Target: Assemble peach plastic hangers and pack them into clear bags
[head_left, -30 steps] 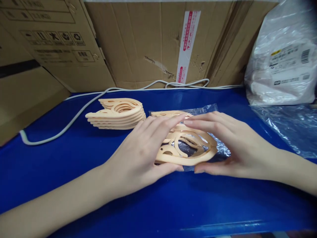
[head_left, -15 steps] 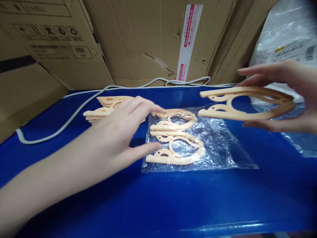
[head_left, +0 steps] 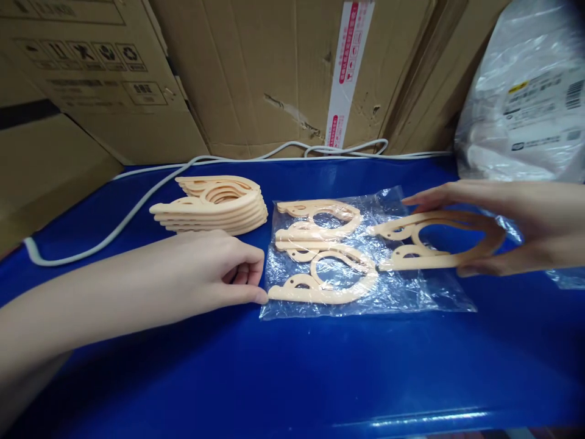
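A clear plastic bag [head_left: 411, 292] lies flat on the blue table [head_left: 292, 378] with two peach curved plastic pieces [head_left: 320, 250] on its left half. My right hand [head_left: 516, 225] grips a third peach piece [head_left: 434, 241] low over the bag's right half, fingers closed round its curved end. My left hand [head_left: 219, 268] rests on the table at the bag's left edge, fingers curled, thumb tip touching the nearer piece's end. A stack of several more peach pieces [head_left: 214, 204] sits behind my left hand.
Cardboard boxes [head_left: 274, 73] wall off the back and left. A white cable [head_left: 137, 207] runs along the table's far edge. A white plastic package [head_left: 525, 103] and crumpled clear film [head_left: 567, 277] sit at the right.
My right hand lifted one peach piece off the bag, swung it up and right, and has now lowered it over the bag's right half. My left hand pulled back and curled at the bag's edge.
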`<state>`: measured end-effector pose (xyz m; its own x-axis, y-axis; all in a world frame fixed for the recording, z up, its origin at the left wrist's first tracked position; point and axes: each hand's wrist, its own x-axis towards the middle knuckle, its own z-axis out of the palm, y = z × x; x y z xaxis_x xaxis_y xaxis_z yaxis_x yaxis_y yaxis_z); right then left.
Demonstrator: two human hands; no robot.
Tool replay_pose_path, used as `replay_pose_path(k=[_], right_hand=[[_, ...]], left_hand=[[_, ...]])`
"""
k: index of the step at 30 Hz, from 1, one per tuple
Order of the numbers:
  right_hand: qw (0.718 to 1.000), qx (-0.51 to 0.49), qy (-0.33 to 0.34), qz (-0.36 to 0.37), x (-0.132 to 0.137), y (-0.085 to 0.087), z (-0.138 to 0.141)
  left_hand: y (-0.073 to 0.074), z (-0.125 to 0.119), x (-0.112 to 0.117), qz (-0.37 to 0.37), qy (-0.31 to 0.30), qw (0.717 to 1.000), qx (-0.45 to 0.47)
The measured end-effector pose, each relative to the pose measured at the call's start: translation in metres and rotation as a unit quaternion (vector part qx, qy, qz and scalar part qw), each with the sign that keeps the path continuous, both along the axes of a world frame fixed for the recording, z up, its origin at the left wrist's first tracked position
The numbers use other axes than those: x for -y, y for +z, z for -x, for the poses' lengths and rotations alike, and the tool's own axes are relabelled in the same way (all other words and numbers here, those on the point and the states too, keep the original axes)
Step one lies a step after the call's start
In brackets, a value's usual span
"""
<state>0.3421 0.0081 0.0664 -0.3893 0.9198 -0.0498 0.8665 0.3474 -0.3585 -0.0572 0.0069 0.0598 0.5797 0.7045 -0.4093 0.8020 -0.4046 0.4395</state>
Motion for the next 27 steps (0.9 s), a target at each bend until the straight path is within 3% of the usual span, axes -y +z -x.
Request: replay_pose_path(k=[2, 5, 12, 18, 27], right_hand=[[0.996, 0.006, 0.065, 0.068, 0.0, -0.001, 0.011], [0.992, 0.007, 0.11, 0.055, -0.004, -0.005, 0.011], [0.99, -0.067, 0.008, 0.122, 0.002, 0.003, -0.002], [0.986, -0.034, 0.044, 0.156, 0.003, -0.001, 0.009], [0.992, -0.054, 0.053, 0.099, 0.004, 0.003, 0.014]], left_hand=[[0.001, -0.001, 0.001, 0.016, 0.0, 1.0, 0.009], [0.002, -0.002, 0.002, 0.036, -0.001, 0.999, 0.022], [0.002, -0.001, 0.004, 0.044, -0.017, 0.999, 0.009], [0.0, -0.003, 0.005, 0.039, -0.016, 0.999, 0.005], [0.001, -0.005, 0.007, 0.03, -0.016, 0.999, 0.02]])
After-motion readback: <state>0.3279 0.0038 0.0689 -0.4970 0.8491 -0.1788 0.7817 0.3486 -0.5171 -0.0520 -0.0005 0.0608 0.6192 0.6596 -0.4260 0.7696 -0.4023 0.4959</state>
